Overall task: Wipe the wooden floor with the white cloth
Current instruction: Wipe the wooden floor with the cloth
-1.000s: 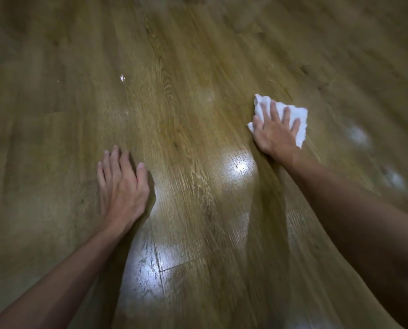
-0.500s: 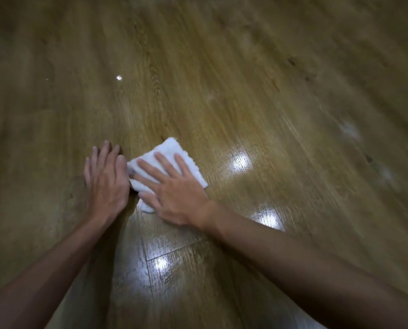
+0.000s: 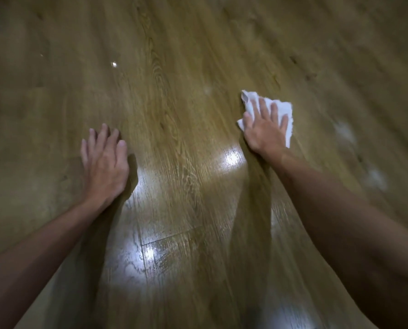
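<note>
Pressing white cloth (image 3: 284, 110) flat, right hand (image 3: 264, 131) open-palmed, left hand (image 3: 104, 162) spread on wooden floor (image 3: 174, 115)

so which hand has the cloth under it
The right hand: it lies flat on the white cloth, fingers spread. The left hand rests on bare wooden floor, apart from the cloth.

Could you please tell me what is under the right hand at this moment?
The white cloth lies under the right hand, flat on the wooden floor. The cloth's middle is covered by the palm.
</note>
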